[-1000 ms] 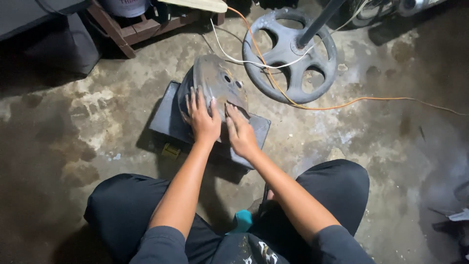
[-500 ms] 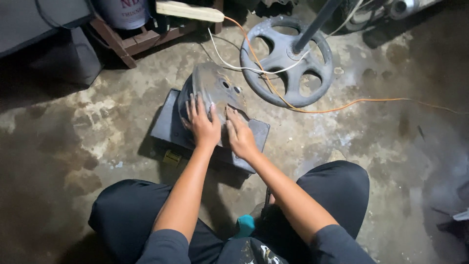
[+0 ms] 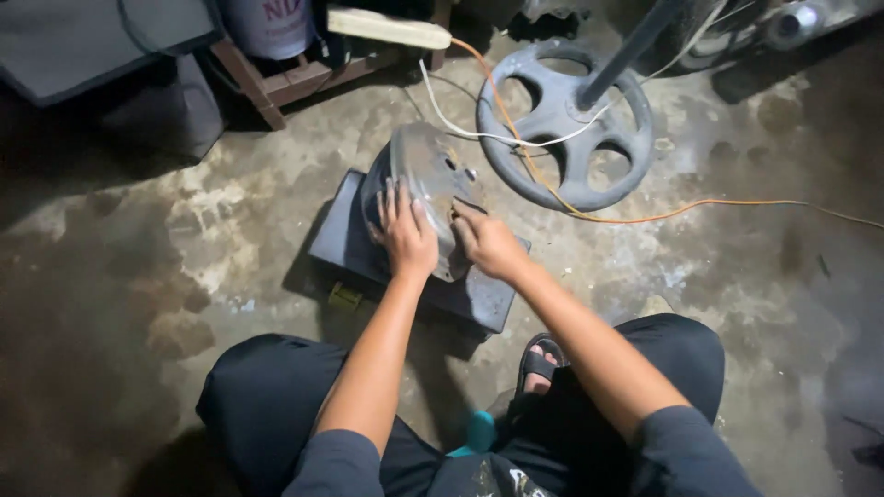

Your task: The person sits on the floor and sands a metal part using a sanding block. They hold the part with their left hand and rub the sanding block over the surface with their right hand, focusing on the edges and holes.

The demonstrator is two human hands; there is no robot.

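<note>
Pressing both palms on a dull grey, domed metal housing (image 3: 425,189), the seated person steadies it where it lies tilted on a flat dark rectangular case (image 3: 354,244) set on the stained concrete floor (image 3: 184,239). The left hand (image 3: 405,235) lies flat with fingers spread over the near left flank of the housing; its grip is wide and closes on nothing. The right hand (image 3: 488,244) rests just beside it on the near right edge, fingers partly curled; whether they pinch the rim or only press it cannot be told. A grey round spoked base (image 3: 562,124) with a dark upright pole (image 3: 626,51) stands far right of the housing, apart from it. An orange cable (image 3: 645,216) and a white cable (image 3: 479,138) run across that base and close by the far side of the housing. A wooden frame (image 3: 295,83) stands far left. Judged from the pose, good handling means keeping the flat hand bearing down so the curved shell cannot rock on the case, working with the fingertips of the other, and keeping both cables off the rim.
</note>
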